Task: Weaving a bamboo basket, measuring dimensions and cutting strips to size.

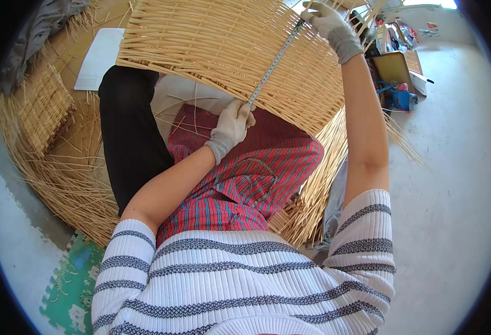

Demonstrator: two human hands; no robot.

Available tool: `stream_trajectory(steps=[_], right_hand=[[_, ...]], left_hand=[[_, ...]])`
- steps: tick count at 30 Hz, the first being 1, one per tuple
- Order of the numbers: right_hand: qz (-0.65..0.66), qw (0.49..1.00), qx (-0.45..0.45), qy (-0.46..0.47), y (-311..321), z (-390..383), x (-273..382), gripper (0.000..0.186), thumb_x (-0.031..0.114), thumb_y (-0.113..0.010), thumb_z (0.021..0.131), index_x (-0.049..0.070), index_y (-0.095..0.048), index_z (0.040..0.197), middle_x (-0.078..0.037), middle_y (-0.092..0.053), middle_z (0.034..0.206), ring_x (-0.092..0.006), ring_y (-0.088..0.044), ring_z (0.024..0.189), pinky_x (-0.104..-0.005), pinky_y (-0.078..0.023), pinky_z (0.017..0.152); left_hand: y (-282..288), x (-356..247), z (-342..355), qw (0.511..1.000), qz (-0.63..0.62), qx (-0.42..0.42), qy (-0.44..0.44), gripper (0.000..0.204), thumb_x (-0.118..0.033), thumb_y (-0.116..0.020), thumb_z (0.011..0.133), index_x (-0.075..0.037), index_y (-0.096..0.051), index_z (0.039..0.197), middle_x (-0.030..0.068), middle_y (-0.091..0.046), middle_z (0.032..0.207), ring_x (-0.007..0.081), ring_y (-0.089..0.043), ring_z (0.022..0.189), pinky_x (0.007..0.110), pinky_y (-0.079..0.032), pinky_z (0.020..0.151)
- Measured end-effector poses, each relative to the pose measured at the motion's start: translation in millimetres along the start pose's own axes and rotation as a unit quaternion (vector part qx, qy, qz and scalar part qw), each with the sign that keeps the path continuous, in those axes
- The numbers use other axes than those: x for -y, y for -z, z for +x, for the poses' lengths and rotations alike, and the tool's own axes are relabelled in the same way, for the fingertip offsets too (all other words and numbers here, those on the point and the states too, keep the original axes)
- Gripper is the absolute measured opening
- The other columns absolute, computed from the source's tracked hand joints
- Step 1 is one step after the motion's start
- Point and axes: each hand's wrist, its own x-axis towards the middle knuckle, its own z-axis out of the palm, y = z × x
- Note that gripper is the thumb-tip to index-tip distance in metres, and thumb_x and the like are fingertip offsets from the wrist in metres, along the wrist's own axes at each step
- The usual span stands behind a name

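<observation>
1. Striped knitwear (229,290) is worn nearest the camera.
2. By the left hand (231,125), its grip clamped, a tape measure (274,66) is held at the near edge of a woven panel (201,42).
3. Across this panel, the tape is stretched.
4. Its far end is clamped by the right hand (329,25).

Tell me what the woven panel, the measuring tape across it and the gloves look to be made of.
Woven wicker panel: probably willow or rattan, seemingly unpainted; slender pale-tan strands interlace.
Measuring tape: coated metal or plastic, can't tell which; a flat, pale strip with printed marks.
Work gloves: apparently knitted fabric, matt; off-white with ribbed-looking grey cuffs.
</observation>
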Motion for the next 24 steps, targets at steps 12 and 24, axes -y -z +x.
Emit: stream_trajectory(steps=[12,24], right_hand=[[0.068,0.997,-0.042,-0.018,-9,-31,37,0.048,0.032,-0.071,0.087,0.013,-0.059,0.130,-0.010,-0.071,0.101,-0.0173,-0.067,0.085,-0.0324,-0.054,0.079],[0.537,0.815,-0.176,-0.125,-116,-340,6,0.046,0.037,-0.043,0.105,-0.002,-0.066,0.112,-0.010,-0.070,0.095,-0.0201,-0.067,0.085,-0.0316,-0.054,0.076]], left_hand=[[9,0,0,0.999,0.031,-0.006,-0.022,0.029,-0.024,-0.044,0.104,0.001,-0.058,0.103,0.0049,-0.060,0.068,0.0102,-0.050,0.058,0.026,-0.043,0.056],[-60,-64,-25,0.839,0.429,0.312,-0.122,0.031,-0.033,-0.058,0.097,-0.007,-0.062,0.112,0.0135,-0.068,0.099,0.0278,-0.066,0.088,0.041,-0.051,0.080]])
